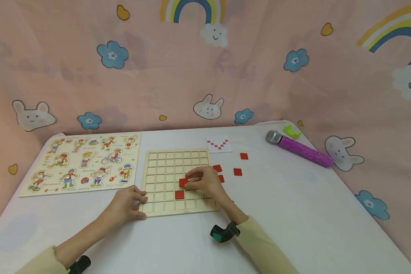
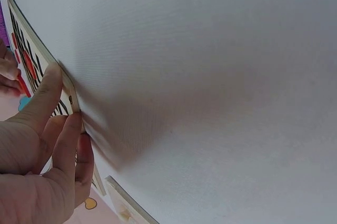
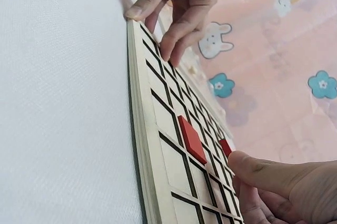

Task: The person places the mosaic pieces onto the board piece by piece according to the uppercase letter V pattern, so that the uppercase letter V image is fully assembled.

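A wooden grid board (image 1: 161, 183) lies flat on the table. My left hand (image 1: 125, 204) grips its near left corner, thumb at the near edge and fingers along the left side. Over the board's middle, my right hand (image 1: 206, 183) pinches a red square tile (image 1: 183, 182) between thumb and fingers. A second red tile (image 1: 179, 195) lies on the grid just in front of it; the right wrist view also shows this nearer tile (image 3: 192, 140). Several loose red tiles (image 1: 238, 172) lie right of the board, some partly behind the right hand.
A small card (image 1: 219, 144) with a red V-like pattern lies behind the board's right corner. To the left is a wooden picture puzzle (image 1: 85, 163) of sports figures. A purple microphone (image 1: 303, 151) and a green plastic piece (image 1: 292, 131) lie at the back right.
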A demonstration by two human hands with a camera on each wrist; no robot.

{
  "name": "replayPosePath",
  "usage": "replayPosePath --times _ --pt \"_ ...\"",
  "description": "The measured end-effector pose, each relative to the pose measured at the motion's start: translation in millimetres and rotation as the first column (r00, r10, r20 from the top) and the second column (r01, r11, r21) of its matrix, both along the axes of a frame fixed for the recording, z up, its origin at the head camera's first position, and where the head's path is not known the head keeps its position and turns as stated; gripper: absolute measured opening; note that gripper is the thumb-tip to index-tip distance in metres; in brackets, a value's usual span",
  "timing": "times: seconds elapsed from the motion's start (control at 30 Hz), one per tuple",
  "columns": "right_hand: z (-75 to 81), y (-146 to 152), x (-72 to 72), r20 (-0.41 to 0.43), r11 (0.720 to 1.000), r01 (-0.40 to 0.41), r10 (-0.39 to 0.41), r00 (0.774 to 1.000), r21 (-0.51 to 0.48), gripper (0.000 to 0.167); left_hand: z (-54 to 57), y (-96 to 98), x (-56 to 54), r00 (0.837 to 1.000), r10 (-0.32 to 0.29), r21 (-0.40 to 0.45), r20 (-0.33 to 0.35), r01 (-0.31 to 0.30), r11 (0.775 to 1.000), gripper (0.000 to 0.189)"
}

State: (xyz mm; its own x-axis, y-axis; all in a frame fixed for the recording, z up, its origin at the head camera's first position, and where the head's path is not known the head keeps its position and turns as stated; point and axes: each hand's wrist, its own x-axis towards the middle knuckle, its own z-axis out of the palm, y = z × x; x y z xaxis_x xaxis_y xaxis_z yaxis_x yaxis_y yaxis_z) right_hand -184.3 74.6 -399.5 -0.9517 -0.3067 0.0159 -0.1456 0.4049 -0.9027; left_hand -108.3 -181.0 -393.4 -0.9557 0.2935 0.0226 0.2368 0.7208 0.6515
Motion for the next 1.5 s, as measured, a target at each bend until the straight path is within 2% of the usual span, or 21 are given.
replayPosePath --times 0.27,0.53,0.67,0.8,1.27,1.5 --pt "-6.9 -16 0.0 -0.020 0.999 -0.031 0.031 0.999 0.032 0.023 -2.4 -1.1 -0.9 1.000 0.006 0.014 -0.003 -0.006 1.000 0.042" --pt "-11.9 -26 2.7 -0.040 0.998 -0.056 0.056 0.998 -0.003 0.024 -5.6 -2.2 -1.8 0.999 -0.002 -0.014 -0.043 0.001 1.000 0.043" --pt "-11.4 -29 4.4 -0.036 0.997 -0.062 0.061 0.997 -0.043 0.029 -5.6 -2.4 -1.5 0.999 -0.005 -0.009 -0.044 0.005 1.000 0.043" --pt "-10.8 -31 4.6 -0.053 0.998 -0.055 0.053 0.997 -0.042 0.027 -4.8 -2.1 -1.3 0.999 0.003 0.000 -0.038 -0.003 1.000 0.042" --pt "-8.6 -38 2.8 -0.010 0.998 -0.041 0.040 0.999 -0.047 0.022 -5.7 -2.9 -1.5 0.999 -0.001 0.010 -0.053 0.002 1.000 0.042" --pt "-4.2 -23 3.0 0.022 0.998 -0.047 0.048 0.999 -0.044 0.022 -4.4 -2.6 -0.9 0.999 0.004 0.037 -0.036 -0.002 0.999 0.040"
